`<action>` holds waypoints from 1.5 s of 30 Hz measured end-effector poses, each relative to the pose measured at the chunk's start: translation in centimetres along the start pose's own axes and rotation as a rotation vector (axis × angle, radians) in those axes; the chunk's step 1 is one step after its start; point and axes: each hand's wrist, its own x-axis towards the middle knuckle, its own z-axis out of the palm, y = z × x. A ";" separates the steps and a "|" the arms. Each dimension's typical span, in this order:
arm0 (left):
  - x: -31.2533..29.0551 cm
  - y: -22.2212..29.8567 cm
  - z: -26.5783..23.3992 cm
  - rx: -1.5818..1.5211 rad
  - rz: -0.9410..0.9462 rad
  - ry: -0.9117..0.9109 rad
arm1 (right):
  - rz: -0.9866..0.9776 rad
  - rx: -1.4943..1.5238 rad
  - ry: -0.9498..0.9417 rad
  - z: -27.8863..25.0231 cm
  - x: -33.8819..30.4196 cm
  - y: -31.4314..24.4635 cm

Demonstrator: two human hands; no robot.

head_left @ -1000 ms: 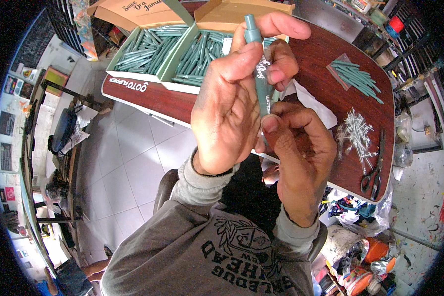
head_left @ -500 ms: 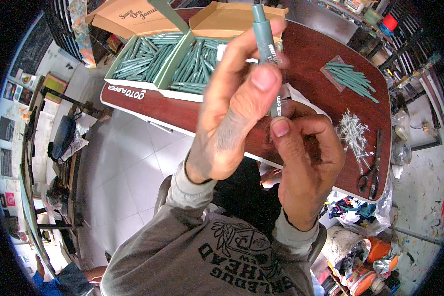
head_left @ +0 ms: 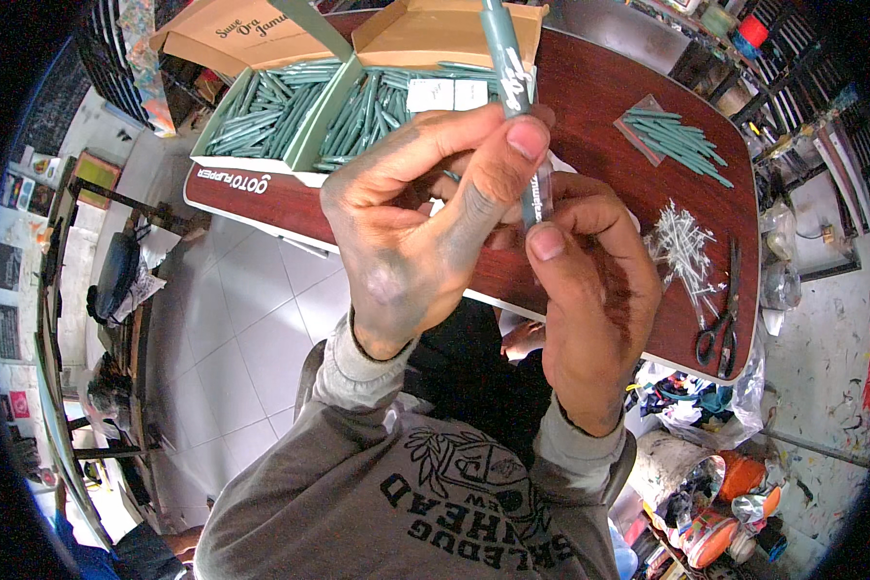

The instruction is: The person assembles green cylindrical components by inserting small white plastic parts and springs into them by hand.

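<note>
A slim green pen (head_left: pixel 503 53) with white lettering stands nearly upright in front of me, its top end reaching the upper edge of the view. My left hand (head_left: pixel 411 217) pinches it around the middle between thumb and fingers. Lower down, my right hand (head_left: pixel 594 300) grips the pen's bottom end, thumb pressed against it. The very tip there is hidden by the fingers. Behind my left hand, two open green boxes (head_left: pixel 311 145) hold many similar green pens (head_left: pixel 270 108), with white labels (head_left: pixel 446 95) lying on top.
On the dark red table (head_left: pixel 599 72) lie a clear bag with green pens (head_left: pixel 675 145), a pile of thin white sticks (head_left: pixel 684 249) and black scissors (head_left: pixel 720 333). A tub (head_left: pixel 675 474) and clutter stand at the lower right. Tiled floor (head_left: pixel 251 319) shows at left.
My left hand has slid down the pen and now pinches it nearer the right hand, its fingers more curled. The view has shifted slightly.
</note>
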 end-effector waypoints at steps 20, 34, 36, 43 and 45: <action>0.4 -1.0 0.0 0.032 0.123 -0.060 | -0.190 -0.085 -0.067 -0.6 0.9 0.6; 0.1 -0.7 -0.1 0.012 0.025 0.007 | -0.282 -0.082 0.038 0.7 0.4 0.8; -0.1 -0.4 0.1 0.028 -0.010 0.030 | -0.341 -0.132 0.053 0.3 0.7 1.8; 0.3 -2.4 0.2 0.009 0.134 0.055 | -0.477 -0.435 0.181 -0.1 0.6 2.3; 0.5 -2.8 0.2 0.026 0.171 0.039 | -0.490 -0.342 0.177 -0.2 0.7 2.6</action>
